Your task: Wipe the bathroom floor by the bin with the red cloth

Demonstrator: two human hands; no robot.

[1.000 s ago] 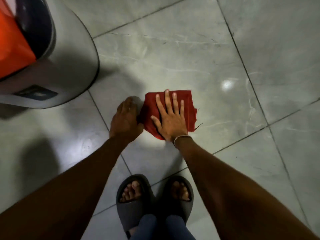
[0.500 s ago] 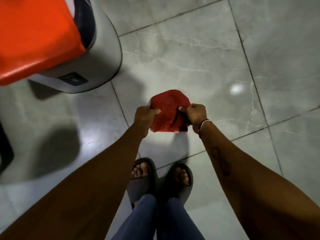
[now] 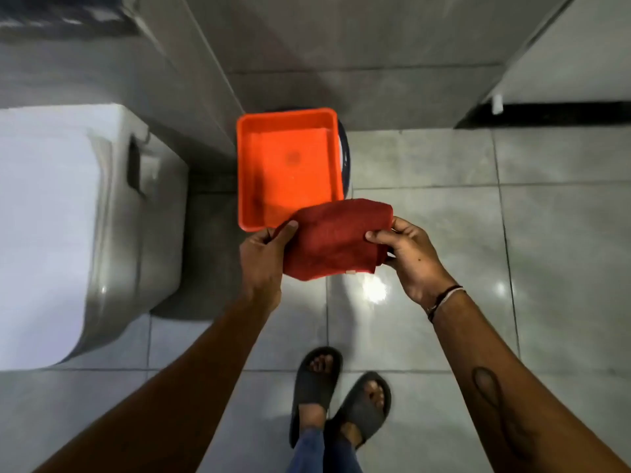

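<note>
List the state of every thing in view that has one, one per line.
red cloth: folded, held in the air off the floor.
left hand: grip shut on the cloth's left edge.
right hand: grip shut on the cloth's right edge.
orange tray: upright, empty, resting on top of the bin.
bin: mostly hidden under the tray.
toilet: lid closed.
floor: glossy.
</note>
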